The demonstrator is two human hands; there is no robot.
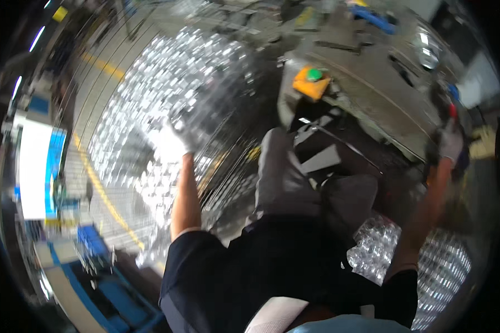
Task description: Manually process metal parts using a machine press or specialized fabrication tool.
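Note:
My left hand (175, 141), in a white glove, reaches out to a large heap of shiny metal parts (172, 72). Glare and motion blur hide its fingers, so I cannot tell whether it touches or holds a part. Far out to the right is my right hand (451, 143), also in a pale glove. Its fingers look closed beside the worktable, and a small red piece (453, 112) sticks up just above them. What the hand grips is too blurred to name.
An orange box with a green button (314, 75) sits at the corner of the grey metal worktable (366, 94). More shiny parts (441, 272) lie at the lower right. Yellow lines (103, 194) mark the floor at left, near blue bins (91, 241) and a white-and-blue panel (36, 172).

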